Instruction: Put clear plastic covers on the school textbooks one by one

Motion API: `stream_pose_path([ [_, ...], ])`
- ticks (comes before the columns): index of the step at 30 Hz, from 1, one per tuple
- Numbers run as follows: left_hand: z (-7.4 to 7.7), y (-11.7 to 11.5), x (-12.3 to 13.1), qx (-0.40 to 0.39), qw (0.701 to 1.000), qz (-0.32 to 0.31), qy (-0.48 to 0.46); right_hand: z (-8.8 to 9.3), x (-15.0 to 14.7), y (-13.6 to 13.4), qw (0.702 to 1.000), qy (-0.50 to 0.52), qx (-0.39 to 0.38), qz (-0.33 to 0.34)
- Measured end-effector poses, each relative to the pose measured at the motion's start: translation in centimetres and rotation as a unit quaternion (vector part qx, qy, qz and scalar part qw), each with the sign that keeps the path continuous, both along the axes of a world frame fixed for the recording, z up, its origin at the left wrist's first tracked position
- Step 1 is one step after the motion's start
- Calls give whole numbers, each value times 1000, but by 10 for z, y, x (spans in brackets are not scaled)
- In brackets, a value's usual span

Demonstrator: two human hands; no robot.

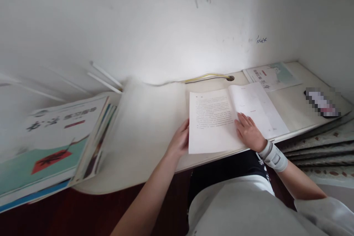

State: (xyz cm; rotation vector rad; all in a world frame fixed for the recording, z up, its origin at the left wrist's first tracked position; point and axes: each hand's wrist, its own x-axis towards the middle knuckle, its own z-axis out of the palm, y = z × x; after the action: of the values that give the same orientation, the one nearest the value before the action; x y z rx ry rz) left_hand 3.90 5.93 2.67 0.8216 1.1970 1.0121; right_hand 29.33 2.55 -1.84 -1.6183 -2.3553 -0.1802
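An open book (212,123) with white pages lies on the desk in front of me. Its left page carries lines of small print, and its right page is mostly blank with a few short lines. My left hand (181,138) grips the left edge of the book, with its fingertips hidden behind the page. My right hand (249,131), a grey band round its wrist, rests flat near the centre fold, fingers stretched out over the right page.
A stack of books and booklets (61,132) stands at the left end of the desk (149,129). Behind the open book lies another booklet (271,75). A blurred-out phone (322,103) is at the right. Cables (207,76) run into a desk hole (230,78) by the wall.
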Motion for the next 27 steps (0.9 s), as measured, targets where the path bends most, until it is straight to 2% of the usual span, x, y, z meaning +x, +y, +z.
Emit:
stream_pose_path([
  [5,0,-2,3,2,999,19,-26,1,0,-1,1000,-7,4,-4],
  [9,1,1,2,-1,999,41,1,1,1,0,1000,-11,-3,0],
  [12,1,2,3,-8,1000,26,-14,1,1,1,1000,-9,-8,-3],
  [15,-3,3,9,-49,997,30,-49,1,1,0,1000,-5,-9,-7],
  [18,-13,3,17,-63,994,79,-29,2,1,-1,1000,-3,-14,-8],
  [23,-20,3,20,-11,995,95,16,9,-2,7,998,-20,-34,-46],
  [27,-14,3,9,83,992,26,93,18,-8,29,995,-56,-69,-56],
])
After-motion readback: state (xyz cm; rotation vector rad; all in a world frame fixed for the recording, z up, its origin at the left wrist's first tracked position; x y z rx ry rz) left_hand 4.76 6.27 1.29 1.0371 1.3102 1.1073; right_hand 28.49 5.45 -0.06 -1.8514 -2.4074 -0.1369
